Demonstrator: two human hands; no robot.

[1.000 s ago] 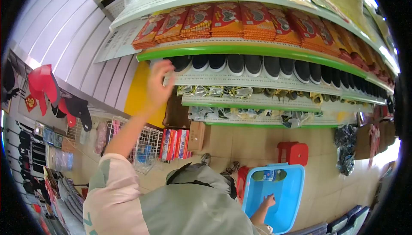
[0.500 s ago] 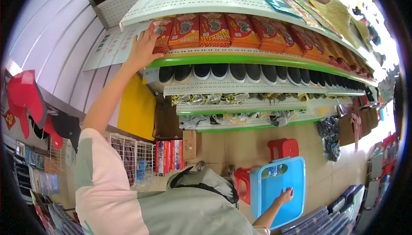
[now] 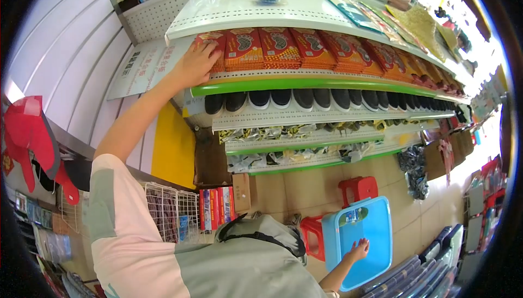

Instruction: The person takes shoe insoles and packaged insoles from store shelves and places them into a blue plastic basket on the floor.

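Note:
My left hand [image 3: 197, 64] rests on the leftmost stack of red packets [image 3: 210, 39], its fingers apart and bent over the top. More red packets [image 3: 243, 47] with a dark foot-shaped print lie in a row of stacks beside it on the green-edged shelf [image 3: 283, 84]. Low on the right, my right hand [image 3: 357, 250] hangs over a light blue plastic bin [image 3: 388, 232]; its fingers are loosely curled and apart, with nothing in them. A dark green patterned item [image 3: 353, 216] shows at the bin's far side.
Black shoes [image 3: 305, 100] line the shelf below. Red stools [image 3: 359, 189] stand by the bin. At left are a white wire basket [image 3: 163, 211], upright boxes [image 3: 217, 208] and hanging red caps [image 3: 32, 134]. An upper white shelf [image 3: 234, 12] overhangs the packets.
My left hand has shifted slightly right and further onto the leftmost packets, its fingers now more bent. My right hand stays over the bin, with its fingers a little looser. The view has shifted slightly.

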